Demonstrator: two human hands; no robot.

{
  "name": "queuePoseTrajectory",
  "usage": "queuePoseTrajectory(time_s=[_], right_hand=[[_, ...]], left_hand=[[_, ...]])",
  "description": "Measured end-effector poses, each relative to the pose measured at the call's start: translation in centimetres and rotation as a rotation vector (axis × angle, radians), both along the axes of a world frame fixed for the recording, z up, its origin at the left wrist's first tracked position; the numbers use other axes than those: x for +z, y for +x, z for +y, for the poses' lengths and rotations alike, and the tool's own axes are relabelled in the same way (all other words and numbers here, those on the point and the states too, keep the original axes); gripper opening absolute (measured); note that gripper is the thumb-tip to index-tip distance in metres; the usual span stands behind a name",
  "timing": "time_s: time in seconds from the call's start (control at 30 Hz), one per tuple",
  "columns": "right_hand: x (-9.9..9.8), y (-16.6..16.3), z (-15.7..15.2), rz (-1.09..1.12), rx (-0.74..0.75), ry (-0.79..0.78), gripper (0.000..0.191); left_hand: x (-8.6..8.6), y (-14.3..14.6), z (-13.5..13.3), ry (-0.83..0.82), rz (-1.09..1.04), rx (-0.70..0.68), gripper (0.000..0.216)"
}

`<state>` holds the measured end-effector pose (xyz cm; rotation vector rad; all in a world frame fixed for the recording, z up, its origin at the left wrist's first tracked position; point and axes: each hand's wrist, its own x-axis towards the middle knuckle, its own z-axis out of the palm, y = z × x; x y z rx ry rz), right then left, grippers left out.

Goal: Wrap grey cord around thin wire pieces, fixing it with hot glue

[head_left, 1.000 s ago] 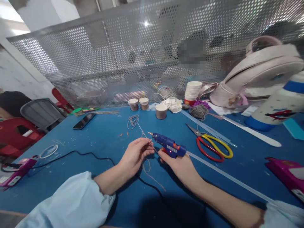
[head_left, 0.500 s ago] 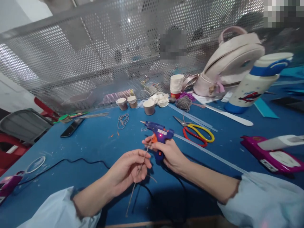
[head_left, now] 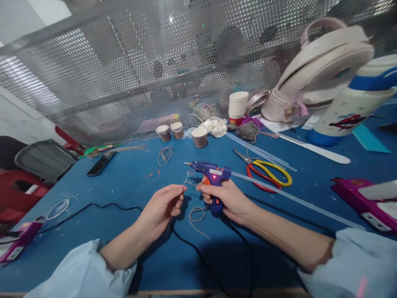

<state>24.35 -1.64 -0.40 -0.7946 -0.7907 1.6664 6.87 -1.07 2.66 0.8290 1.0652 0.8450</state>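
Observation:
My right hand [head_left: 228, 199] grips a blue hot glue gun [head_left: 211, 174] by its handle, nozzle pointing left, its red light on. A long clear glue stick [head_left: 294, 199] trails from its back to the right. My left hand [head_left: 161, 205] pinches a thin grey string [head_left: 196, 215] just left of the nozzle. The string runs up toward the nozzle tip and loops on the blue table [head_left: 130, 182] between my hands. The gun's black cord [head_left: 192, 248] runs under my hands toward the near edge.
Red and yellow scissors [head_left: 268, 174] lie right of the gun. Three small cups [head_left: 200, 137], a paper cup stack [head_left: 238, 105], a twine ball [head_left: 247, 131], a bag [head_left: 319, 70] and a bottle [head_left: 350, 111] line the back. A phone [head_left: 101, 163] lies left, a magenta device [head_left: 362, 203] right.
The gun has stayed in my right hand. My left hand moved up close to the nozzle with the string, and a loop of string now lies on the table.

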Motion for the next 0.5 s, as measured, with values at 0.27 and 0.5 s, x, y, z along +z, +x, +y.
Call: queuePoseTrajectory(time_s=[0.27,0.5], right_hand=[[-0.3,-0.3,0.3,-0.094,-0.11,-0.05,0.019],[-0.2,0.2,0.8,-0.221,-0.202,-0.036,0.019]], left_hand=[[-0.8,-0.9,0.8,0.036,0.028,0.009,0.015],[-1.6,-1.0,1.1,0.022,-0.028,-0.009,0.01]])
